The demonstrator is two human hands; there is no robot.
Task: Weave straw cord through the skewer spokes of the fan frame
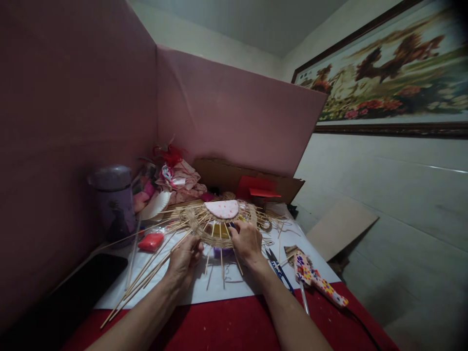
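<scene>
A round frame of thin wooden sticks and wound twine point(215, 240) is held above the white sheet, its sticks fanning out like spokes. A pale pink patterned fabric piece point(222, 209) with a rounded lower edge is at its centre. My left hand point(185, 258) is closed, its fingers curled on the lower left of the twine band. My right hand point(247, 242) is closed on the right part of the band, beside a spoke; its fingertips are partly hidden. Loose sticks point(155, 263) lie beneath and left of my left hand.
Blue thread snips point(281, 273) and a flower-patterned glue gun point(318, 282) lie at right. On the left are a dark phone point(104, 270), a red packet point(151, 242) and a purple tumbler point(115, 207). Pink panels point(234, 117) and cardboard point(288, 189) stand behind.
</scene>
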